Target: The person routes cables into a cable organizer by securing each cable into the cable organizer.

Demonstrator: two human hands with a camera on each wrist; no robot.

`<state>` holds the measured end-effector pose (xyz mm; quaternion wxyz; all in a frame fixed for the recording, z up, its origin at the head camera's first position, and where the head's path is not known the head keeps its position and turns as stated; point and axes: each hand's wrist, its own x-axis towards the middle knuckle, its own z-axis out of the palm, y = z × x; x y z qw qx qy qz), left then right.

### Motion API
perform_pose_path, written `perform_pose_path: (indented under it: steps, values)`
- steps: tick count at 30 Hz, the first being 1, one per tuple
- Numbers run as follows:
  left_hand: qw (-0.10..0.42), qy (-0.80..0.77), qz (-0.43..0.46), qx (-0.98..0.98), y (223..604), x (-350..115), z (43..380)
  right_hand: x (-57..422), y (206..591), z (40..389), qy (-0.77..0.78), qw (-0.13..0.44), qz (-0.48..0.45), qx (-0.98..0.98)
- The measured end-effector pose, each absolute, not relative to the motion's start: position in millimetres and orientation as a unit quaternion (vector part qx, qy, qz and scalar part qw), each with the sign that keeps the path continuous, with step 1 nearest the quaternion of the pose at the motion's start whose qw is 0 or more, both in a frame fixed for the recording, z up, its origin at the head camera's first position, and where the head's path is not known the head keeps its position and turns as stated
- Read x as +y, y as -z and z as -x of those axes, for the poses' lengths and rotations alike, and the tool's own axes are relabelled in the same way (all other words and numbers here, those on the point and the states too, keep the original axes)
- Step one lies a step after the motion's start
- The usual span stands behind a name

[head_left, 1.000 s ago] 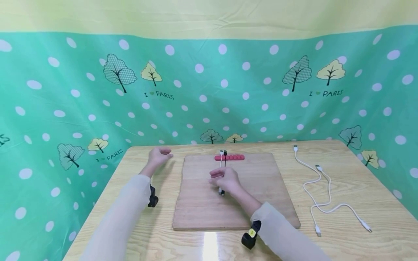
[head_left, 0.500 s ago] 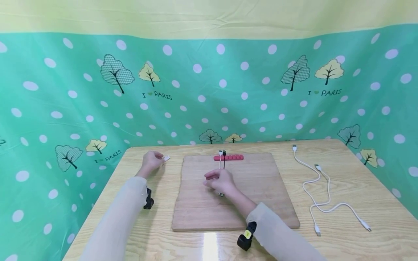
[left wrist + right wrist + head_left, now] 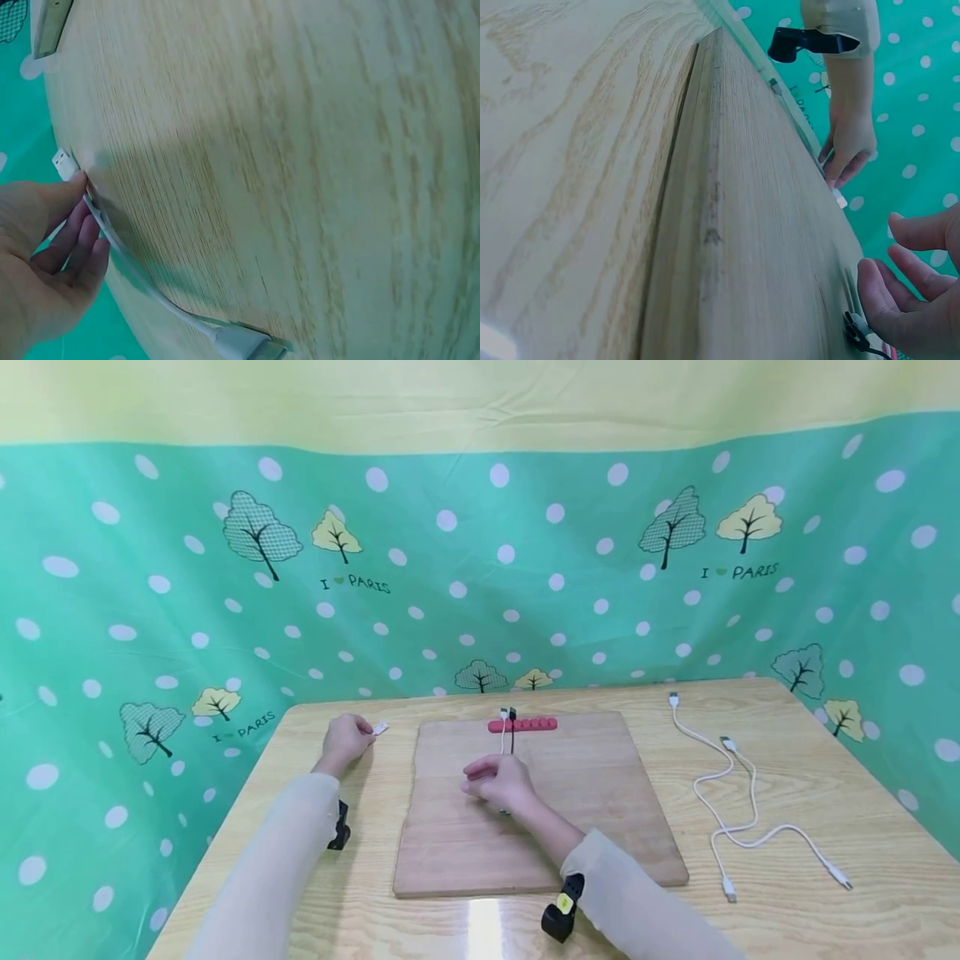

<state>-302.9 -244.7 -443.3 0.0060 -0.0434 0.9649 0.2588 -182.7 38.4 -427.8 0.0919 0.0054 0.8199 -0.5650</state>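
At the table's far left, my left hand (image 3: 343,742) pinches a short white USB cable (image 3: 142,276) between thumb and fingers, just behind one plug. This USB-A plug (image 3: 380,727) sticks out past the fingertips. In the left wrist view the cable's other connector (image 3: 244,342) lies on the table. My right hand (image 3: 501,782) hovers over the wooden board (image 3: 577,818) with loosely bent fingers, holding nothing. Behind it, a white cable (image 3: 504,716) and a black cable (image 3: 513,717) sit in the left end of a red cable holder (image 3: 536,724). The right hand partly hides these two cables.
Two white USB cables (image 3: 701,739) lie loosely curved on the table (image 3: 637,693) right of the board. A green polka-dot cloth (image 3: 420,552) hangs behind the table. Each wrist wears a black camera (image 3: 558,920).
My left hand has moved slightly left and down and now pinches the white USB cable, its plug showing. The right hand has drifted a little left over the board.
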Motion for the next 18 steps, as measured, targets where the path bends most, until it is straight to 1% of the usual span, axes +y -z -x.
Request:
perform_pose_path:
  steps: [11, 18]
  values:
    - [0.010, -0.215, 0.028, 0.976, 437.9, -235.2, 302.8, 37.7, 427.2, 183.0, 0.562, 0.095, -0.011, 0.822]
    - [0.029, -0.234, 0.012, 0.972, 426.9, -234.3, 302.4, 35.6, 427.6, 183.6, 0.576, 0.107, -0.015, 0.810]
